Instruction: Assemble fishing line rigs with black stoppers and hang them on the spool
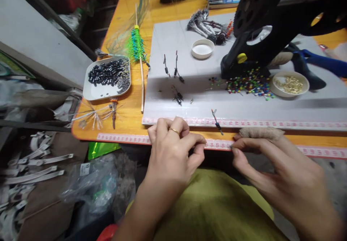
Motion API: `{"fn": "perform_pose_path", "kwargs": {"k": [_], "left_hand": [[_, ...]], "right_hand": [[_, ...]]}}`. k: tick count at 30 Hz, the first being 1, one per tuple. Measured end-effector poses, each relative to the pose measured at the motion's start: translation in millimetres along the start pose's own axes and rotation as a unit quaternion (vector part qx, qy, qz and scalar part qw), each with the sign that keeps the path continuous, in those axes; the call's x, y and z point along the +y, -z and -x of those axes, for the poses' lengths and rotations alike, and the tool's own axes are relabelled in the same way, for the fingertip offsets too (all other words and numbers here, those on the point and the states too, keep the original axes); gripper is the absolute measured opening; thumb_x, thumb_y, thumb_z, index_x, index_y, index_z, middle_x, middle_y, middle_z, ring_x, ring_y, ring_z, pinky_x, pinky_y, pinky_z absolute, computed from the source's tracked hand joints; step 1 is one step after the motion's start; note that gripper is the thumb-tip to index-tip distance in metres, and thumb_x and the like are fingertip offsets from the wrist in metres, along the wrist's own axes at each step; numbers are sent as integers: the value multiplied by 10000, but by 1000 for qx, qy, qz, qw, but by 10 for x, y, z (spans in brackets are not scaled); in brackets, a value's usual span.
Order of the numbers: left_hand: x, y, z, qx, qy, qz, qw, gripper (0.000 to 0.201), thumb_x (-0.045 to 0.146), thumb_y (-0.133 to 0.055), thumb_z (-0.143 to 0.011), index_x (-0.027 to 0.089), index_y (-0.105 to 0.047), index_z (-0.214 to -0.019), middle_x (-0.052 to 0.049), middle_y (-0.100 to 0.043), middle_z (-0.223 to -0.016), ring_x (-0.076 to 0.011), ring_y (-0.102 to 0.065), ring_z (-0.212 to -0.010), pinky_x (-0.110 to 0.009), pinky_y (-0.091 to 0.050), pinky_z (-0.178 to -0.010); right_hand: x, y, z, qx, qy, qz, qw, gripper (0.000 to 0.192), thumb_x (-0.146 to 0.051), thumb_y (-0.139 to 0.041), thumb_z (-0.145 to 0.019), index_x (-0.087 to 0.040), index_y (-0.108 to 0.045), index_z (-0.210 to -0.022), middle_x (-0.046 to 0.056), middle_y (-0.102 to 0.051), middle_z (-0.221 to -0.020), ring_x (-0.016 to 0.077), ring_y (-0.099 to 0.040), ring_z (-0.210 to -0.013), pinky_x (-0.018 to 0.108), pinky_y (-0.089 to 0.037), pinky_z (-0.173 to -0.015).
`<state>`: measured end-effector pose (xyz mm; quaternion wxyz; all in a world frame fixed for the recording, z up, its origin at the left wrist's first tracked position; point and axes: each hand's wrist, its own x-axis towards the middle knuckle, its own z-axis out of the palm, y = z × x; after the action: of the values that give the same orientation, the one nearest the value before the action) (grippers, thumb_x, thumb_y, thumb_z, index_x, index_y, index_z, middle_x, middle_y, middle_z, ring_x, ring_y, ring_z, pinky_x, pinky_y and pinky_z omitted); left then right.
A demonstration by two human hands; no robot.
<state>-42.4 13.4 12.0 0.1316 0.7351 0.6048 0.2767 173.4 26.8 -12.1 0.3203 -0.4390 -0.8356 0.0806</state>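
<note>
My left hand (172, 148), with a ring on one finger, is over the table's front edge with thumb and forefinger pinched together. Level with it, my right hand (282, 168) makes a pinch too, and a beige wrap (261, 133) covers one of its fingers. Whatever lies between the fingertips is too thin to make out. Both pinches sit at a pink-and-white measuring tape (219, 144) along the table edge. Just beyond, between the hands, a small black piece with a red-tipped stem (217, 125) stands on the white board (173, 110). Similar black pieces (177, 98) are farther back.
A tray of black beads (86, 89) and a green-and-blue bundle on a stick (137, 43) are at left. Colourful round-headed pins (248, 83) lie by a bowl of gold bits (305, 89). A black machine-like frame (230, 65) stands at right; a white dish (202, 54) is behind.
</note>
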Motion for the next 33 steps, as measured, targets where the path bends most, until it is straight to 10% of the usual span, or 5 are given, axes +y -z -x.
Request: {"fn": "perform_pose_path", "kwargs": {"k": [17,22,28,33], "left_hand": [[-27,-11,9,10,2,7,1000,113,190,-696,-885,256,-766,-826,-43,-628,-875,-238,-481,-926,-420,-323,-837],[2,-17,201,54,-22,153,987,132,165,-690,-901,237,-756,-990,-53,-699,-959,-203,-592,-923,-372,-437,-837],[120,-174,449,-46,238,527,815,282,373,-489,-1041,222,-703,-1145,-26,-671,-779,-69,-486,-482,-221,-351,-472],[267,-244,276,-40,226,674,702,325,453,-760,-860,169,-780,-1017,-51,-627,-884,-32,-434,-498,-198,-314,-443]], "right_hand": [[-3,-27,3,7,3,11,1000,106,-145,-634,-911,-211,-596,-985,52,-656,-907,200,-655,-794,331,-495,-725],[-75,-11,16,21,-51,-95,994,146,-95,-610,-893,-219,-586,-965,51,-641,-930,186,-652,-875,282,-529,-734],[-312,106,-8,-10,-154,-339,928,113,-138,-582,-930,-245,-586,-895,-13,-633,-781,116,-644,-671,177,-545,-592],[-404,121,8,-58,-219,-415,881,116,-267,-601,-948,-224,-600,-840,1,-640,-733,137,-636,-638,216,-552,-579]]}}
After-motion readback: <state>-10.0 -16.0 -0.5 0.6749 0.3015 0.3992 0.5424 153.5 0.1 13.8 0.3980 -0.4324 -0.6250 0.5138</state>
